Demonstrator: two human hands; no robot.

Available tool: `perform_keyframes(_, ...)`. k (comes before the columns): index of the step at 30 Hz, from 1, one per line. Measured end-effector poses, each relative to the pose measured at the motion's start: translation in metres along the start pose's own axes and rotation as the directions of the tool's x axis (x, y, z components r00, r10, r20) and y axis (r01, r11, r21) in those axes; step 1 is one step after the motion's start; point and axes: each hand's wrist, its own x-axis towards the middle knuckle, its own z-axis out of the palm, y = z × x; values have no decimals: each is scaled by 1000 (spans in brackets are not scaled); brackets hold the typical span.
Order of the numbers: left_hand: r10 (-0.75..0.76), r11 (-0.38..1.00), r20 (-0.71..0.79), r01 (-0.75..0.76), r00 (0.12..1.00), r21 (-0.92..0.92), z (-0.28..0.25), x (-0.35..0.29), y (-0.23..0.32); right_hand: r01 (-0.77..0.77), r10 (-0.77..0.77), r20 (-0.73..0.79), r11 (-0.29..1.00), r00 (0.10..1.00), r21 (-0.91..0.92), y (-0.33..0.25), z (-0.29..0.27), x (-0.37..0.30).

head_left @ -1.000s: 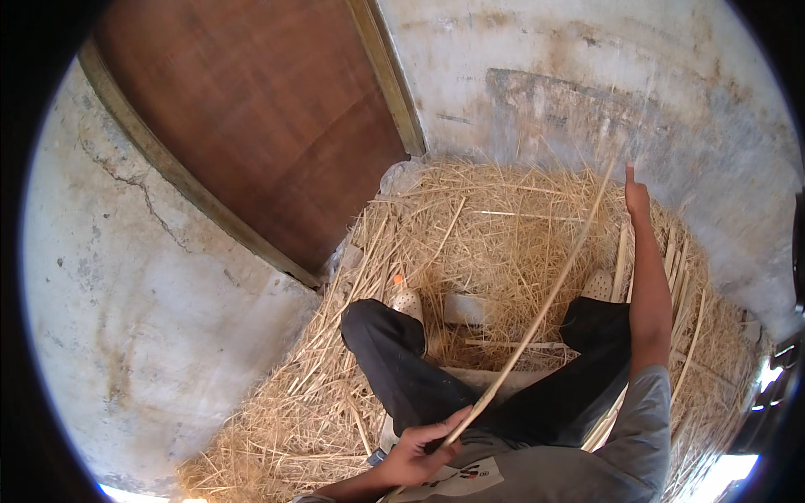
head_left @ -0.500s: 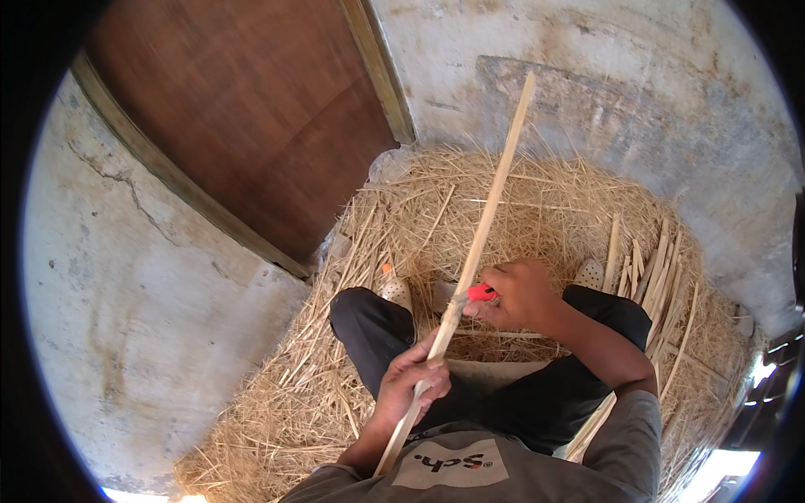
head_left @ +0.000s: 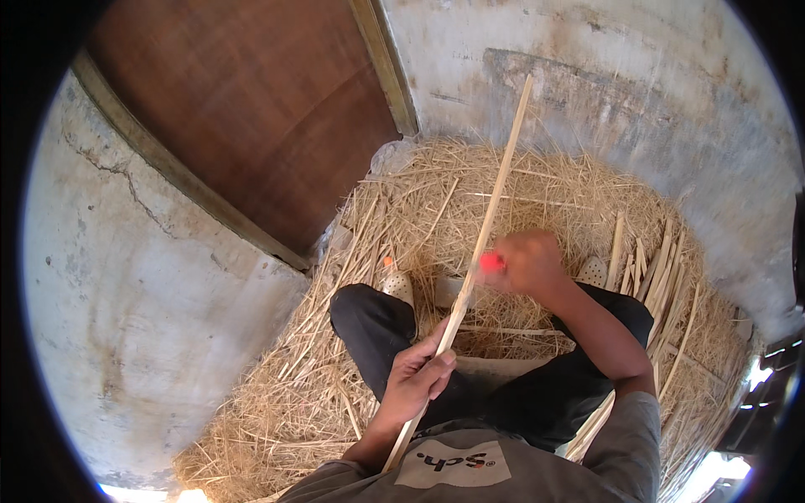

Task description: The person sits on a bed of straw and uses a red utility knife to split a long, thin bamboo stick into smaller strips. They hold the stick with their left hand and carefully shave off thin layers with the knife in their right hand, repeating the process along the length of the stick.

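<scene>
A long pale bamboo strip (head_left: 496, 193) runs from my lap up toward the wall. My left hand (head_left: 417, 377) grips its lower part above my knees. My right hand (head_left: 530, 262) is closed on a small tool with a red handle (head_left: 491, 262) and presses it against the strip about halfway up. I sit with bent legs in dark trousers (head_left: 381, 323) on a heap of straw-like shavings (head_left: 436, 201).
A bundle of cut bamboo strips (head_left: 650, 268) lies at my right. A brown wooden door (head_left: 243, 117) in a frame stands ahead on the left. Cracked concrete walls (head_left: 142, 302) close in the corner. Light sandals (head_left: 398, 285) show at my feet.
My right hand came down from the strip's far tip to its middle with the red-handled tool. The strip swung from leaning right to more upright. My left hand slid up it.
</scene>
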Motion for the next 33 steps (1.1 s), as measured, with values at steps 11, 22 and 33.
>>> perform_keyframes(11, 3, 984, -46, 5, 999, 176, -6, -12, 1, -214, 207, 71, 971, 976, 108, -2, 5, -2)
perform_keyframes(22, 128, 924, -57, -99, 990, 369, -11, -12, -3, -61, 56, 84, 996, 995, 60, -23, -4, -3)
perform_keyframes(33, 368, 637, 40, -283, 929, 717, -10, -7, 2, -274, 263, 117, 958, 958, 90, 11, -2, 13)
